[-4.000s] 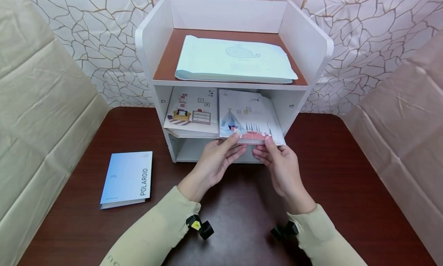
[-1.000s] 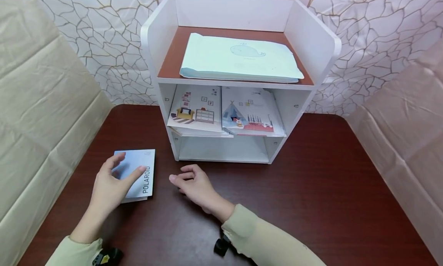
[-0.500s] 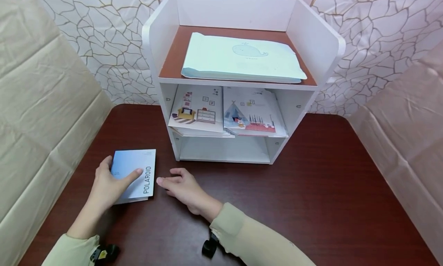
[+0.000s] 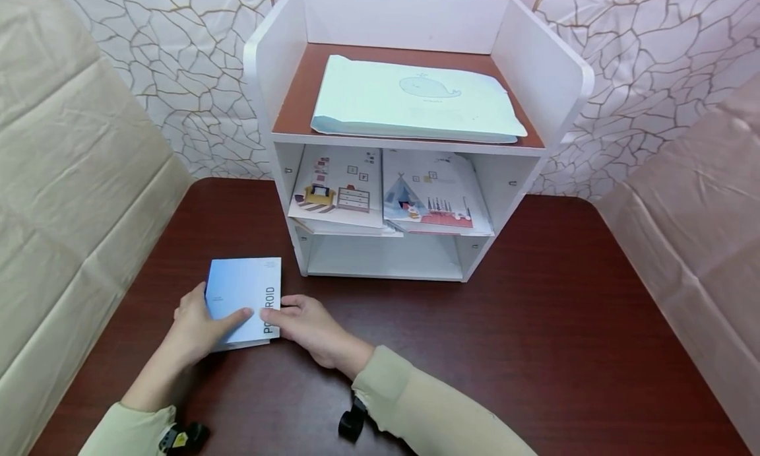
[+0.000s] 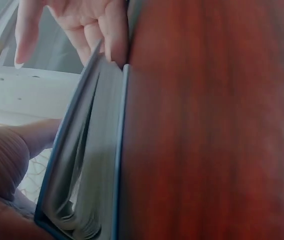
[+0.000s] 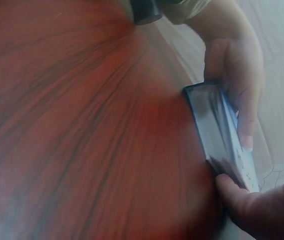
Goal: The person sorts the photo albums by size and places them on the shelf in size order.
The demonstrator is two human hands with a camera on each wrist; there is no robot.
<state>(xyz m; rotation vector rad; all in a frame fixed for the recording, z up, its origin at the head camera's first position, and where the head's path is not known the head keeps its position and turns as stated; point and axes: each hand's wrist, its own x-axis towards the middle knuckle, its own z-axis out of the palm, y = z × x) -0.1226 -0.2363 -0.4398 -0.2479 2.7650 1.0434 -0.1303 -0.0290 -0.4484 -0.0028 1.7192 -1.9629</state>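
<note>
A light-blue photo album marked POLAROID lies on the dark wood table, left of the shelf. My left hand grips its left side, the thumb across the cover; the other fingers are mostly hidden. At the opposite side is my right hand, its fingers touching the edge and its thumb over the lettering. From the left wrist view, a gap shows between the right hand's thumb and the cover. The page edges face the right wrist camera, and the cover stands slightly apart from the pages.
Behind the hands stands a white shelf. A pale whale-print packet lies on top. Two stacks of illustrated books fill the middle tier, a left stack and a right stack. Beige cloth borders the table's left side.
Both hands left the right book stack on the shelf and came to the album. Since half a second ago, the left hand has shifted the album rightward, against the right hand's fingers.
</note>
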